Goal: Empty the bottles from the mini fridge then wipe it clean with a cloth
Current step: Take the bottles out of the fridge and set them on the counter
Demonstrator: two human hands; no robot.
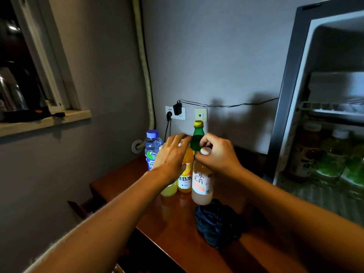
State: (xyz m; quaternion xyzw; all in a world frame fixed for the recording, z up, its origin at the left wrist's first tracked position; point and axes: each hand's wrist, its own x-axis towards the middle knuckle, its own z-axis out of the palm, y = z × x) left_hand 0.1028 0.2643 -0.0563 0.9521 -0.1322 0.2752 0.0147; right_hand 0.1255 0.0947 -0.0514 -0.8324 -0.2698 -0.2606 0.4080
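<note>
While the right hand (pixel 216 154) pinches the neck of the pale pink bottle (pixel 202 180) just under its white cap (pixel 205 151), the bottle stands at the front of the group on the table (pixel 177 229), its base seemingly on or just off the wood; cannot tell which. Judged full, so fairly heavy; smooth plastic, possibly damp from the mini fridge (pixel 319 134), so slippery. A neck grip suits setting down; the labelled waist would be surer for carrying. Left hand (pixel 171 156) is spread open, fingers resting over the orange bottle (pixel 186 180) and a yellow bottle (pixel 169 191) behind, gripping neither. Blue-capped bottle (pixel 152 148) and green bottle (pixel 197 138) stand further back. Dark cloth (pixel 218 223) lies crumpled just beside the pink bottle's base. More bottles remain in the open fridge, well apart to the right.
</note>
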